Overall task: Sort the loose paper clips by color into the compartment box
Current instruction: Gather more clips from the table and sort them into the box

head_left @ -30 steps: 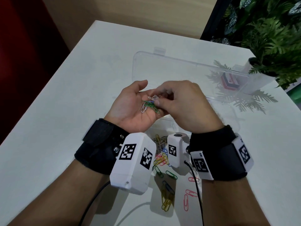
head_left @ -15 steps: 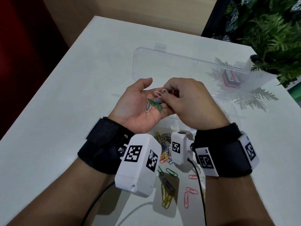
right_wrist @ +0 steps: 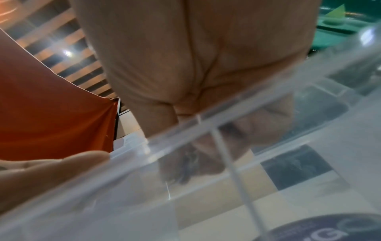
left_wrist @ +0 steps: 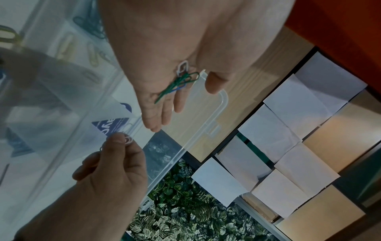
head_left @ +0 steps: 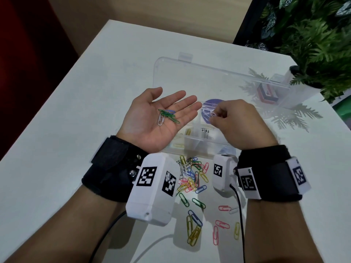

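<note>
While flat left hand [head_left: 157, 118] cups green clips [head_left: 169, 115] as tray, right hand [head_left: 233, 122] pinching white clip [head_left: 213, 115] over compartment box [head_left: 207, 141], seemingly ready for dropping.

- Round dark-blue sticker [head_left: 210, 109] on the clear compartment box [head_left: 199, 143], just beyond the right hand [head_left: 233, 122]: pale print, too small to read.
- Right wrist view, same sticker [right_wrist: 321, 231]: large letters, perhaps "IG", cut off.
- Black-and-white square code tags [head_left: 147, 176] on both wrist units: patterns only, no words.
</note>
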Demonstrator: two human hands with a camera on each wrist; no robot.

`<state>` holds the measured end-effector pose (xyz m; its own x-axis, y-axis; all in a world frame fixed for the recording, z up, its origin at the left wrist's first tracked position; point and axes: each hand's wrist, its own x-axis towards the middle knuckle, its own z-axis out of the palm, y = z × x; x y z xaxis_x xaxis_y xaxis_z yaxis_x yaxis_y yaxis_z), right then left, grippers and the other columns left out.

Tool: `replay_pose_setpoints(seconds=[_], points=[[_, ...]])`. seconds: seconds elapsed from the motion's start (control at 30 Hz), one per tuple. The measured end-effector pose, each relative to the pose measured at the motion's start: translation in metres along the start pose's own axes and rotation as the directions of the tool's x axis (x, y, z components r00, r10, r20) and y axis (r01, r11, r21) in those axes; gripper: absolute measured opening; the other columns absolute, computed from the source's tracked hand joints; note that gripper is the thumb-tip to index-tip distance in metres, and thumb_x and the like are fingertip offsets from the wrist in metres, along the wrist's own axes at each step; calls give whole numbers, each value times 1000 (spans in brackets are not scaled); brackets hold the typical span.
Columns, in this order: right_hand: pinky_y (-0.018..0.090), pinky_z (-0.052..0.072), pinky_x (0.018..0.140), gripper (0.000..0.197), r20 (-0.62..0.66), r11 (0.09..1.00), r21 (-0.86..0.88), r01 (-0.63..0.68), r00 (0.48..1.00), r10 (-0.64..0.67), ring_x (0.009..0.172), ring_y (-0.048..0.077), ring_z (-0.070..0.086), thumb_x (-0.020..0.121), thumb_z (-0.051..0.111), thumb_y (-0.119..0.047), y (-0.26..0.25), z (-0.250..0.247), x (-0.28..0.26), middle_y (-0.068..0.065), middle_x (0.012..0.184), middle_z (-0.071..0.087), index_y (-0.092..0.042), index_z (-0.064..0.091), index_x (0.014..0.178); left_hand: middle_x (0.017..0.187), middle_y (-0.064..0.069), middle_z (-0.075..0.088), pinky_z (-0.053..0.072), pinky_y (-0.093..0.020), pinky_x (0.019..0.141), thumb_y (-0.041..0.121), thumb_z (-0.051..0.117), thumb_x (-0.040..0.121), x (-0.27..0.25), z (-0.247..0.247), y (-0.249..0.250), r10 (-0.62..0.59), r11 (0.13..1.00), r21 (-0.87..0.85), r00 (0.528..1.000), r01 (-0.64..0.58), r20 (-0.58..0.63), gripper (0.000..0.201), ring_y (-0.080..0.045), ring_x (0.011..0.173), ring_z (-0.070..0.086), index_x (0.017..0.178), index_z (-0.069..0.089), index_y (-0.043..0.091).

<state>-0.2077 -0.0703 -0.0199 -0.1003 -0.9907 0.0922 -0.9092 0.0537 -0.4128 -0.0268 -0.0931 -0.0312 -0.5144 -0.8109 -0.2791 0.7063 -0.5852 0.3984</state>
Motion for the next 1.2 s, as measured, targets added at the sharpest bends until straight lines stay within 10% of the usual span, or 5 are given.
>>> replay_pose_setpoints(seconds=[0.33, 0.53, 0.7, 0.83, 1.2], points=[[24, 49, 59, 6, -90, 983, 178, 51, 995, -35, 55, 2, 54, 80, 69, -20, -12, -16, -6, -9, 70, 64, -23, 66, 77, 120, -33, 59, 46, -50, 95, 26, 36, 97, -1, 5, -7, 28, 997, -67, 999, -29, -24, 47, -46, 114, 57, 122, 54, -10], [19, 42, 59, 7, 27, 938, 230, 261, 961, -274, 63, 6, 56, 75, 73, -26, -59, -16, -25, -8, 65, 65, -21, 74, 80, 86, -19, 65, 56, -26, 57, 34, 32, 98, -3, 10, -15, 4, 999, -39, 997, -7, -78, 48, -28, 70, 66, 106, 58, -5], [21, 44, 58, 15, 108, 969, 101, 227, 965, -237, 62, 3, 57, 77, 71, -35, -69, -5, -28, -6, 64, 63, -20, 73, 78, 98, -12, 58, 42, -33, 99, 46, 31, 96, -6, 10, -18, -1, 999, 49, 993, 7, -114, 63, -24, 108, 51, 130, 54, -1], [30, 52, 63, 13, 112, 980, 36, 198, 973, -201, 69, 12, 60, 80, 66, -28, -72, -5, -29, -1, 71, 67, -17, 72, 78, 82, -9, 61, 46, -32, 89, 49, 29, 96, -6, 8, -19, -8, 999, 46, 995, 13, -100, 65, -23, 101, 55, 130, 54, 0], [24, 39, 55, 14, -130, 989, 102, 107, 987, -93, 58, 12, 53, 81, 60, -22, -47, -27, -22, -7, 57, 58, -15, 68, 72, 116, -29, 62, 50, -43, 93, 36, 35, 97, -3, 10, -17, 75, 993, -88, 995, -81, -70, 55, -39, 102, 64, 125, 53, -7]])
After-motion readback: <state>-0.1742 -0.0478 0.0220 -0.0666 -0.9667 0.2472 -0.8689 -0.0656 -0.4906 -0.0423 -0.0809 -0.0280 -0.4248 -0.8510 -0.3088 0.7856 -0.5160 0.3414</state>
